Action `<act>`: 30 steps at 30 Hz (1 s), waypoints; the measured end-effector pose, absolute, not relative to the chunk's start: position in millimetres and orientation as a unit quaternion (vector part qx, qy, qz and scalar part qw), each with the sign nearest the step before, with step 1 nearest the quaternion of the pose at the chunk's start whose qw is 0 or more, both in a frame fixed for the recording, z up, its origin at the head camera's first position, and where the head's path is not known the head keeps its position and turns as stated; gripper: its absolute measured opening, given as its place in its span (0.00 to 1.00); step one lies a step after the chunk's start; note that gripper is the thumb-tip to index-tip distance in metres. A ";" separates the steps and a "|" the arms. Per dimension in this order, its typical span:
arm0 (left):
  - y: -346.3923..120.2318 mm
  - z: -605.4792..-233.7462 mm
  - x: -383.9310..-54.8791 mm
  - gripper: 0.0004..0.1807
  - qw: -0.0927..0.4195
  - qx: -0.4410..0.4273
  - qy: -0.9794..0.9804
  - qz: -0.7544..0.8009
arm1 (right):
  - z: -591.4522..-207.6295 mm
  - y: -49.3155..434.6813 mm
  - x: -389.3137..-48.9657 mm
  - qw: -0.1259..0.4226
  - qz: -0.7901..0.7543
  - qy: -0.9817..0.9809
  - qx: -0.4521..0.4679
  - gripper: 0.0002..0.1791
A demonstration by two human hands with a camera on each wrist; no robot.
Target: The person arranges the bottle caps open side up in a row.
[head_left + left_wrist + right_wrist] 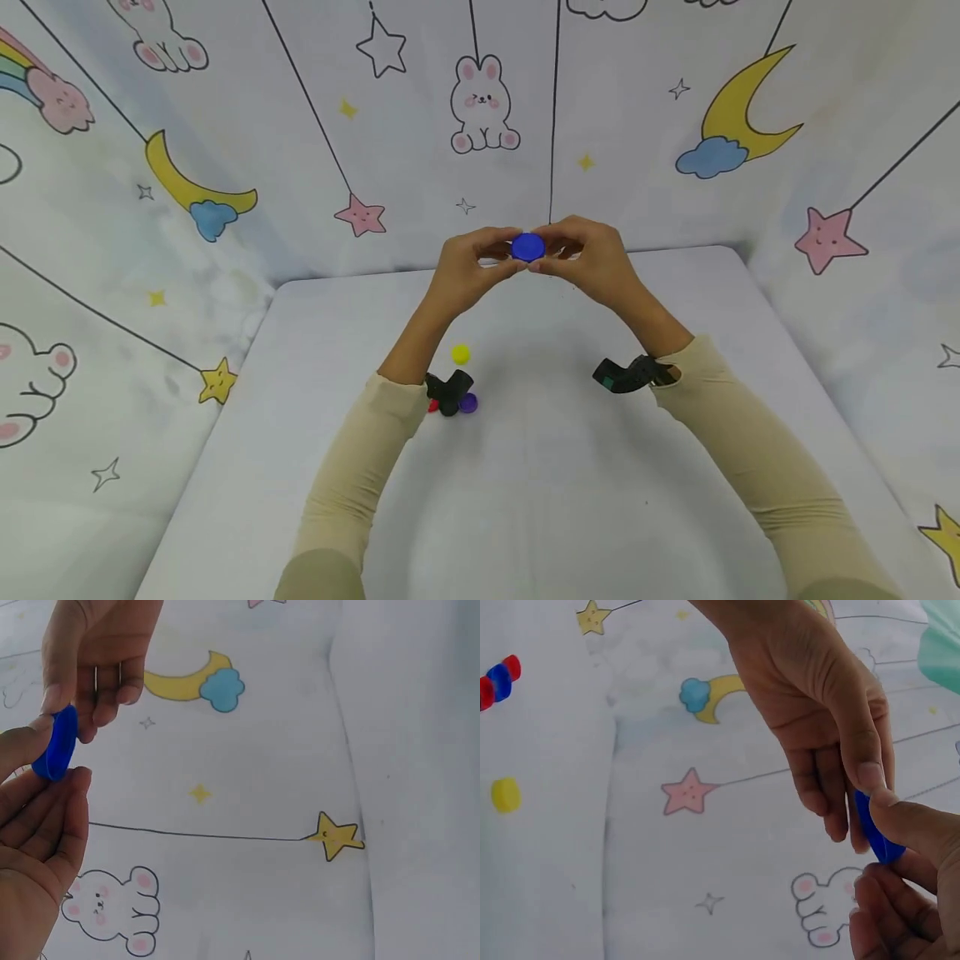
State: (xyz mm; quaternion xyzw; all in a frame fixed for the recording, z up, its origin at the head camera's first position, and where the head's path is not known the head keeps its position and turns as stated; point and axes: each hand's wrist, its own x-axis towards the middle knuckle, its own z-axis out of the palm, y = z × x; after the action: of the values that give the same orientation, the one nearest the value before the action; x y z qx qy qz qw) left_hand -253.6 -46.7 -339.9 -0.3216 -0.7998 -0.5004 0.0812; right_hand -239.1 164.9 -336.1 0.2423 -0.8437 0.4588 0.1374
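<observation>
A round blue cap (528, 247) is held up between the two hands at the far end of the table. My left hand (471, 260) pinches its left edge between thumb and fingers. On the opposite edge, my right hand (587, 254) grips it the same way, fingertips close to those of the left. In the left wrist view the blue cap (58, 742) shows a hollow, rimmed side. The right wrist view catches the blue cap (874, 831) edge-on, partly covered by a thumb.
On the white table (540, 500), a yellow cap (461, 354) lies near the left forearm. Purple (468, 403) and red (432, 406) caps lie closer in, partly hidden by the dark left wrist device (450, 390). A patterned cloth wall (420, 167) rises behind.
</observation>
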 end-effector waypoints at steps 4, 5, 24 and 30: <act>-46.3 -327.2 -247.7 0.22 0.086 -0.330 -0.783 -0.520 | -322.8 165.2 -233.9 0.151 0.462 -0.838 0.249 0.21; -46.5 -326.2 -246.9 0.22 0.085 -0.328 -0.781 -0.524 | -322.2 164.8 -233.2 0.151 0.463 -0.838 0.245 0.21; -38.6 -341.7 -249.2 0.16 0.029 -0.270 -0.741 -0.614 | -344.6 156.0 -225.5 0.211 0.447 -0.827 0.268 0.23; -35.8 -343.2 -252.3 0.17 0.017 -0.259 -0.736 -0.625 | -346.7 155.6 -225.2 0.237 0.415 -0.830 0.289 0.29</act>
State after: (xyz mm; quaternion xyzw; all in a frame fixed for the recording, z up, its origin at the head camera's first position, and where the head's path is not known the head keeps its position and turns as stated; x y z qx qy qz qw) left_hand -252.3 -35.8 -343.2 -0.2589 -0.7360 -0.6254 0.0166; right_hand -225.2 155.6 -346.7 0.2885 -0.8297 0.4153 0.2365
